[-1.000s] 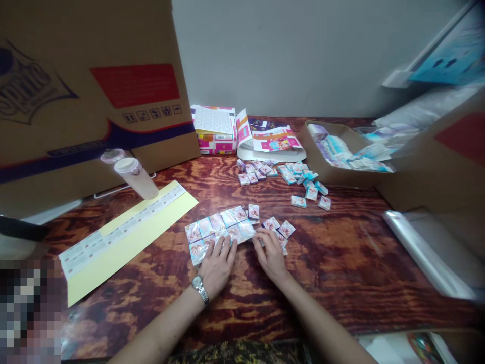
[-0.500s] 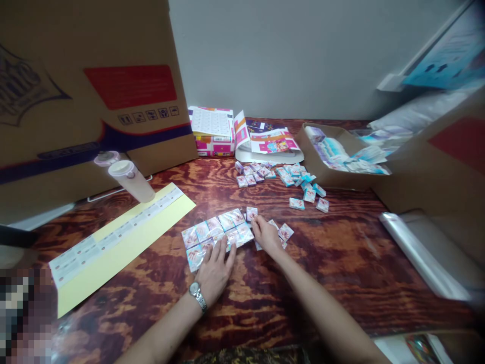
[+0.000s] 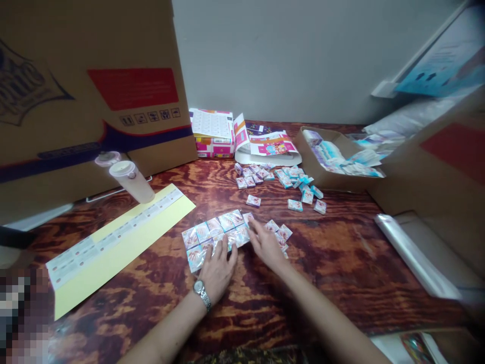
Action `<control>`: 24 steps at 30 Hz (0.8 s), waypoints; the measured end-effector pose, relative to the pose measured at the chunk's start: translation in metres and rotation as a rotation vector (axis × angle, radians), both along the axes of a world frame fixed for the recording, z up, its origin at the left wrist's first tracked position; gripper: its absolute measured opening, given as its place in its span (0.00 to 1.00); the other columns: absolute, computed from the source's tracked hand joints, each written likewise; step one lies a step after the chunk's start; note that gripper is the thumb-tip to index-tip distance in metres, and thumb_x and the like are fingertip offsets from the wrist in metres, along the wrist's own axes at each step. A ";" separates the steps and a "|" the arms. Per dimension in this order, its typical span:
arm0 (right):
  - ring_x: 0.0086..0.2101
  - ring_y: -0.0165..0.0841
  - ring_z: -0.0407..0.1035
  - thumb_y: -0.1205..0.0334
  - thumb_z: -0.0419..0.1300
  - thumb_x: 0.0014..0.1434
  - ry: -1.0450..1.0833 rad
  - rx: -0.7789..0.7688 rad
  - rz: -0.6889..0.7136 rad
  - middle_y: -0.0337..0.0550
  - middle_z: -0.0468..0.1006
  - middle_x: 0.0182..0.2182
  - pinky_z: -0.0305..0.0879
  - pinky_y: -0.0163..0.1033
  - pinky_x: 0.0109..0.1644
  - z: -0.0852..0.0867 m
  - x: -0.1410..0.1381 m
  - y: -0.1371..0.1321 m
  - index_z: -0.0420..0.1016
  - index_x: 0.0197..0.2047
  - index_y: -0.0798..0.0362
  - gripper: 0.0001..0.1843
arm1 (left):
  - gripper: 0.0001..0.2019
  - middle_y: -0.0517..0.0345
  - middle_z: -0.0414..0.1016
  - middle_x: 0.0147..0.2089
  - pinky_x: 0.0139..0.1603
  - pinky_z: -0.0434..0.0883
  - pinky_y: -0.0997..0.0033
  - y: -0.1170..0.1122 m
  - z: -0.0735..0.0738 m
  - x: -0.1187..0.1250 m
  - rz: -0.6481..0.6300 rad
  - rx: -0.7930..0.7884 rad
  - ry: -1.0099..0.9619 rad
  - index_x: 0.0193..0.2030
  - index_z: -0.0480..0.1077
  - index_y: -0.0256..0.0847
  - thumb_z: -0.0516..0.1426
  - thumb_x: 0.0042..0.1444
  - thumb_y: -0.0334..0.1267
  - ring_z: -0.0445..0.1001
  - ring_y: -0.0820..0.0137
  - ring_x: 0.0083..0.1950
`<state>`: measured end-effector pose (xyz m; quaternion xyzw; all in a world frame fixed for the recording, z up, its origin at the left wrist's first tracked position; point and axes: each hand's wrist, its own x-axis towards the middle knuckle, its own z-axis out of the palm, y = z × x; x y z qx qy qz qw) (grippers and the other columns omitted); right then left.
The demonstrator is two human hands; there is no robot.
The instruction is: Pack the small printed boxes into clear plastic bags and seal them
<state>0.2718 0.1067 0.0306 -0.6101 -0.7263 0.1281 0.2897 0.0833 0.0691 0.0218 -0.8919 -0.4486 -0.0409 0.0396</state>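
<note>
A clear plastic bag (image 3: 202,231) lies flat on the table, with small picture-printed boxes packed in two rows inside it. My left hand (image 3: 219,273), with a watch at the wrist, rests open on the bag's near edge, fingers spread. At the bag's right end, my right hand (image 3: 267,245) has its thumb and fingertips closed on a small box (image 3: 247,217); the fingers partly cover it. Several loose small boxes (image 3: 284,232) lie just beyond the right hand. A single small box (image 3: 253,200) sits a little past the bag.
More small boxes (image 3: 288,177) are scattered farther back. An open carton (image 3: 333,174) of filled packets stands at back right, near a clear plastic roll or stack (image 3: 417,258). At left are a yellow sheet (image 3: 125,263) with labels, a bottle (image 3: 134,184) and a large carton (image 3: 140,136).
The small box by my right fingertips now lies farther away, apart from the bag. My right hand has shifted onto a box at the bag's end; my left hand stays on the bag.
</note>
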 end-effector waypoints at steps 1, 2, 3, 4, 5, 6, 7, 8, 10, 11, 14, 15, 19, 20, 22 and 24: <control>0.47 0.37 0.67 0.61 0.45 0.62 -0.004 -0.031 0.019 0.51 0.71 0.49 0.63 0.40 0.49 -0.005 -0.005 -0.002 0.58 0.57 0.55 0.21 | 0.24 0.37 0.50 0.65 0.56 0.57 0.50 0.000 0.000 0.000 0.000 -0.005 -0.007 0.61 0.54 0.38 0.47 0.56 0.32 0.56 0.54 0.61; 0.47 0.38 0.67 0.61 0.45 0.62 -0.019 -0.063 0.024 0.52 0.71 0.50 0.64 0.41 0.48 -0.010 -0.008 -0.003 0.56 0.59 0.55 0.22 | 0.24 0.37 0.50 0.65 0.56 0.57 0.49 -0.001 0.000 -0.001 -0.001 -0.009 -0.014 0.61 0.54 0.38 0.48 0.56 0.33 0.56 0.54 0.61; 0.47 0.39 0.68 0.61 0.44 0.62 -0.038 -0.086 0.019 0.53 0.70 0.50 0.65 0.42 0.47 -0.014 -0.010 -0.004 0.53 0.61 0.55 0.24 | 0.24 0.38 0.50 0.65 0.56 0.56 0.49 -0.001 0.000 -0.001 0.001 -0.010 -0.019 0.61 0.54 0.38 0.48 0.56 0.33 0.56 0.54 0.61; 0.46 0.39 0.68 0.61 0.44 0.62 -0.059 -0.106 0.018 0.53 0.70 0.50 0.65 0.42 0.47 -0.017 -0.011 -0.004 0.51 0.62 0.55 0.25 | 0.24 0.38 0.50 0.65 0.57 0.56 0.49 -0.002 0.000 -0.002 0.005 -0.011 -0.021 0.61 0.54 0.38 0.48 0.56 0.34 0.56 0.54 0.62; 0.45 0.39 0.69 0.61 0.44 0.62 -0.080 -0.128 0.028 0.53 0.71 0.49 0.66 0.42 0.45 -0.018 -0.011 -0.003 0.49 0.63 0.55 0.26 | 0.24 0.37 0.50 0.65 0.57 0.55 0.48 -0.003 0.001 -0.002 0.009 -0.010 -0.022 0.61 0.54 0.37 0.49 0.56 0.34 0.56 0.53 0.62; 0.43 0.39 0.70 0.62 0.44 0.62 -0.105 -0.145 0.046 0.53 0.72 0.47 0.66 0.42 0.44 -0.016 -0.012 -0.002 0.48 0.63 0.55 0.26 | 0.24 0.37 0.50 0.65 0.57 0.55 0.47 -0.003 0.001 -0.003 0.010 -0.009 -0.023 0.61 0.54 0.37 0.48 0.56 0.35 0.56 0.53 0.62; 0.42 0.40 0.70 0.62 0.45 0.61 -0.133 -0.147 0.063 0.53 0.73 0.46 0.66 0.42 0.43 -0.012 -0.012 -0.001 0.48 0.63 0.55 0.27 | 0.24 0.36 0.50 0.65 0.57 0.55 0.47 -0.004 0.001 -0.003 0.011 -0.007 -0.024 0.61 0.54 0.37 0.48 0.57 0.35 0.56 0.53 0.62; 0.43 0.40 0.70 0.63 0.46 0.61 -0.158 -0.129 0.075 0.54 0.73 0.46 0.65 0.43 0.44 -0.007 -0.014 0.000 0.49 0.63 0.56 0.27 | 0.24 0.36 0.50 0.65 0.56 0.56 0.46 -0.004 0.001 -0.002 0.012 -0.003 -0.027 0.60 0.53 0.37 0.48 0.57 0.36 0.56 0.53 0.62; 0.47 0.41 0.66 0.64 0.47 0.60 -0.157 -0.047 0.112 0.54 0.70 0.48 0.63 0.45 0.48 0.007 -0.024 0.002 0.55 0.60 0.55 0.23 | 0.23 0.35 0.50 0.64 0.56 0.56 0.46 -0.004 0.001 -0.002 0.011 0.008 -0.034 0.60 0.54 0.36 0.47 0.57 0.36 0.56 0.52 0.61; 0.48 0.40 0.65 0.64 0.46 0.61 -0.117 -0.011 0.158 0.53 0.69 0.49 0.61 0.45 0.50 0.014 -0.031 0.003 0.59 0.57 0.54 0.21 | 0.22 0.35 0.53 0.63 0.56 0.57 0.46 -0.003 0.001 -0.001 0.012 0.011 -0.039 0.59 0.55 0.35 0.47 0.57 0.35 0.56 0.52 0.61; 0.44 0.34 0.66 0.64 0.45 0.62 0.081 -0.055 0.360 0.47 0.72 0.43 0.62 0.39 0.48 0.023 -0.056 0.007 0.65 0.48 0.51 0.13 | 0.19 0.36 0.63 0.56 0.56 0.57 0.45 -0.001 0.002 -0.003 0.014 0.001 -0.070 0.55 0.61 0.34 0.49 0.56 0.35 0.59 0.52 0.59; 0.41 0.33 0.67 0.64 0.45 0.62 0.137 -0.100 0.397 0.45 0.72 0.40 0.63 0.38 0.45 0.022 -0.063 0.008 0.65 0.45 0.51 0.12 | 0.18 0.37 0.65 0.54 0.56 0.58 0.46 -0.002 0.004 -0.005 0.012 0.000 -0.096 0.53 0.63 0.34 0.50 0.55 0.36 0.60 0.53 0.58; 0.37 0.32 0.67 0.63 0.45 0.63 0.222 -0.188 0.405 0.43 0.71 0.36 0.63 0.38 0.42 0.008 -0.073 0.014 0.65 0.42 0.51 0.09 | 0.16 0.44 0.67 0.51 0.55 0.62 0.54 -0.023 0.011 -0.027 0.006 0.142 -0.308 0.50 0.64 0.38 0.52 0.54 0.33 0.64 0.59 0.54; 0.38 0.32 0.67 0.63 0.45 0.63 0.224 -0.187 0.413 0.43 0.71 0.37 0.63 0.38 0.42 0.006 -0.072 0.014 0.64 0.43 0.51 0.09 | 0.15 0.46 0.67 0.49 0.54 0.63 0.55 -0.031 0.011 -0.034 0.034 0.213 -0.381 0.49 0.65 0.39 0.53 0.53 0.32 0.65 0.61 0.52; 0.38 0.33 0.66 0.63 0.46 0.62 0.216 -0.167 0.428 0.43 0.70 0.37 0.62 0.38 0.42 0.002 -0.071 0.013 0.64 0.44 0.51 0.09 | 0.16 0.47 0.67 0.46 0.51 0.66 0.57 -0.047 0.005 -0.048 0.167 0.336 -0.514 0.49 0.64 0.39 0.55 0.52 0.31 0.65 0.61 0.50; 0.40 0.33 0.65 0.63 0.47 0.62 0.198 -0.142 0.438 0.44 0.69 0.37 0.61 0.39 0.43 0.002 -0.070 0.011 0.63 0.43 0.51 0.08 | 0.22 0.44 0.65 0.46 0.50 0.66 0.55 -0.058 -0.005 -0.058 0.353 0.378 -0.599 0.53 0.60 0.36 0.58 0.50 0.33 0.64 0.59 0.51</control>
